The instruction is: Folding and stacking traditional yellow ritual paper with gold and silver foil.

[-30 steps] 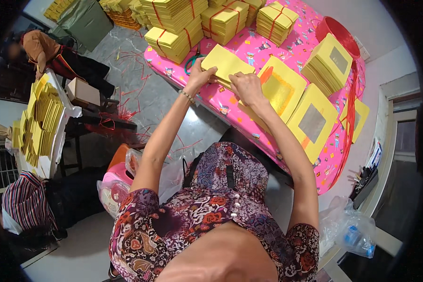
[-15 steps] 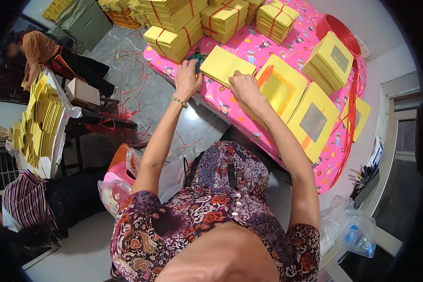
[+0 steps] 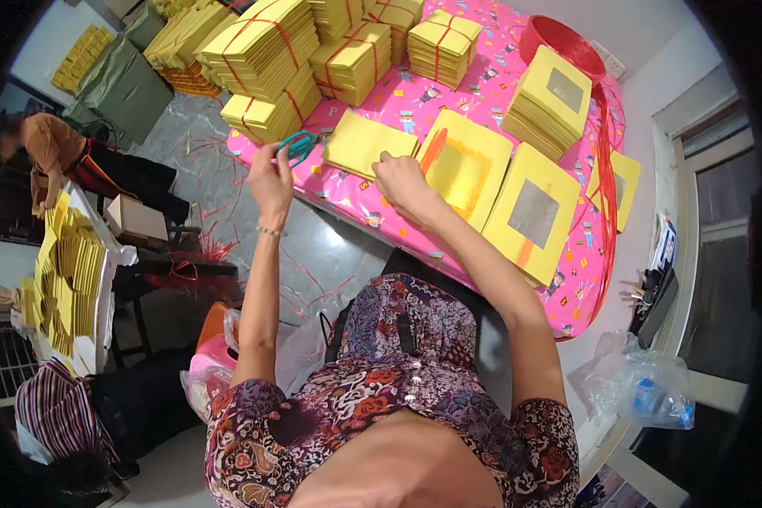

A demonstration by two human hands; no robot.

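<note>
My left hand [image 3: 270, 182] is at the table's near left edge, its fingers closed on the teal-handled scissors [image 3: 297, 147], whose blades point toward a yellow stack. That small, flat stack of yellow paper [image 3: 366, 144] lies in front of me. At its near right corner my right hand [image 3: 402, 181] has curled fingers pressed to the paper; the fingertips are partly hidden. Just right of this hand is a yellow stack with a shiny gold panel [image 3: 461, 176] and orange marks. Beside it lies another yellow stack with a grey square [image 3: 533, 213].
Yellow bundles tied with red string [image 3: 444, 46] crowd the back of the pink patterned table [image 3: 372, 218]. A red tub [image 3: 559, 42], a taller yellow stack [image 3: 546, 106] and red strands [image 3: 605, 203] are at the right. Another person [image 3: 59, 148] bends over yellow paper at left.
My left hand has drawn the scissors a little left, away from the yellow stack. My right hand stays at the stack's near right corner. The whole view has shifted slightly.
</note>
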